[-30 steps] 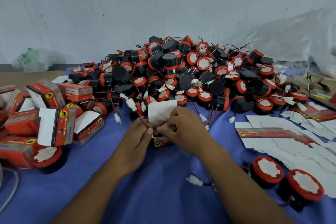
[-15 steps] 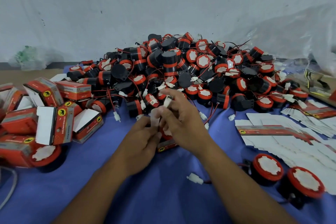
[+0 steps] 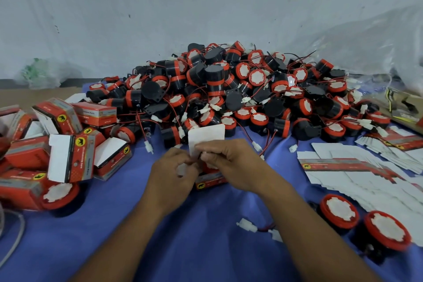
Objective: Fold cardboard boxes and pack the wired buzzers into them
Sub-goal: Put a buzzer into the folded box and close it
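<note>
— What is lying on the counter (image 3: 114, 247)?
— A heap of wired buzzers (image 3: 229, 89) is filling the far middle. Folded boxes (image 3: 68, 158) are sitting in a pile at the left, and flat cardboard blanks (image 3: 354, 174) are lying at the right.
— And the hands?
— The left hand (image 3: 174, 171) and right hand (image 3: 231, 162) are meeting just in front of the heap. Both are pinching one small red box (image 3: 209, 181) with curled fingers, and its white flap (image 3: 206, 137) is standing upright above them.
</note>
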